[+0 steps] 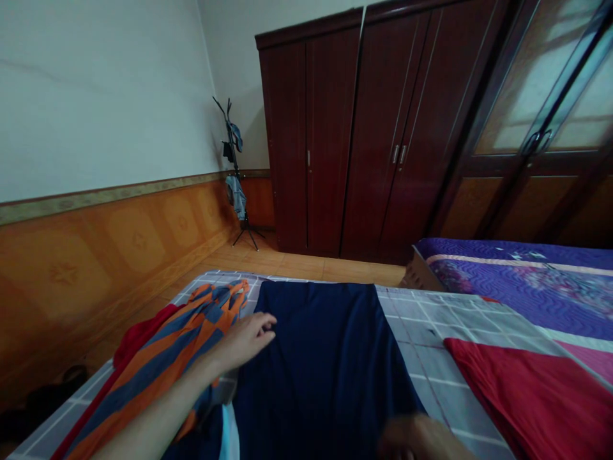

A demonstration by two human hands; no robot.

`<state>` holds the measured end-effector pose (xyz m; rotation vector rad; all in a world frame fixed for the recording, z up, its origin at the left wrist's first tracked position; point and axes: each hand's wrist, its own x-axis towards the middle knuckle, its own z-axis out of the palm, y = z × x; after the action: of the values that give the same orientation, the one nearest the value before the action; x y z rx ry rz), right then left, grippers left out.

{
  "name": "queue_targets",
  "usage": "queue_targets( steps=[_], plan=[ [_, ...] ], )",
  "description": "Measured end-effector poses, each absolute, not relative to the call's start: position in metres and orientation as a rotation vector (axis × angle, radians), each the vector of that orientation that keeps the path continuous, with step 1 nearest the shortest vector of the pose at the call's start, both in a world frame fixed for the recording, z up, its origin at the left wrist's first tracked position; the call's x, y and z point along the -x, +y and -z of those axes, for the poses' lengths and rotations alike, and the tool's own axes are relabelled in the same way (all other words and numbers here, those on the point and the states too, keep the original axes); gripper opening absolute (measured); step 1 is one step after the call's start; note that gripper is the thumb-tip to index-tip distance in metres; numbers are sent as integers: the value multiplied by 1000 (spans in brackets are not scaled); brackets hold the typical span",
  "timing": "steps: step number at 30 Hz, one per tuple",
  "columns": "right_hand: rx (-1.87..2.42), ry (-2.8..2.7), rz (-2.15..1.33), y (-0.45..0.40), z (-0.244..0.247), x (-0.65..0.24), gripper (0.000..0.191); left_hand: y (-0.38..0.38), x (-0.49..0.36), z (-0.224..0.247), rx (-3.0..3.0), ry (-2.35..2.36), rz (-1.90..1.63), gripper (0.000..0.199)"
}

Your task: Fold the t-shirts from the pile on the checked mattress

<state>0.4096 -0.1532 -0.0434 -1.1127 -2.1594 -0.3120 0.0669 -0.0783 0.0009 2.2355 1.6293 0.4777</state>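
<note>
A dark navy cloth (316, 345) lies spread out over a grey checked bed cover (416, 319). Over its left edge is my left hand (251, 338), palm down with the fingers loosely curled and apart, holding nothing. My right hand (416, 437) is at the bottom of the view on the cloth's lower right part; it is smeared by motion and partly cut off, so its fingers cannot be made out. An orange and blue-grey striped garment (163, 358) lies crumpled at the left, partly under my left forearm. Light blue and white trim shows near the cloth's lower left.
A red cloth (541, 390) lies on the bed at the right. Beyond it is another bed with a purple cover (517, 268). Dark red wardrobes (330, 140) and a coat stand (234, 166) are at the back. Something black lies low at the left.
</note>
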Motion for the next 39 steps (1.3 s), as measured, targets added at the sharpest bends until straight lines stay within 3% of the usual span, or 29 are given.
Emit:
queue_targets(
  steps=[4,7,13,19,33,36,39],
  plan=[
    [1648,-2159,-132,-88,27,-436,29,-5,-55,38,-2109,1939,-512,43],
    [1885,-2032,-88,-41,37,-450,38,23,-53,58,-2069,2008,-508,50],
    [1979,-1978,-56,18,62,-449,40,52,-65,67,-2041,2073,-564,52],
    [2052,-1799,-43,56,74,-444,36,73,-62,80,-1929,2171,-666,41],
    [2114,-1588,-80,70,82,-445,29,84,-47,84,-1920,2352,-669,38],
    [2166,-1489,-116,72,79,-449,35,86,-44,86,-1896,2351,-652,39],
    [2195,-1434,-126,73,77,-453,38,92,-43,82,-1884,2325,-617,28]
  ],
)
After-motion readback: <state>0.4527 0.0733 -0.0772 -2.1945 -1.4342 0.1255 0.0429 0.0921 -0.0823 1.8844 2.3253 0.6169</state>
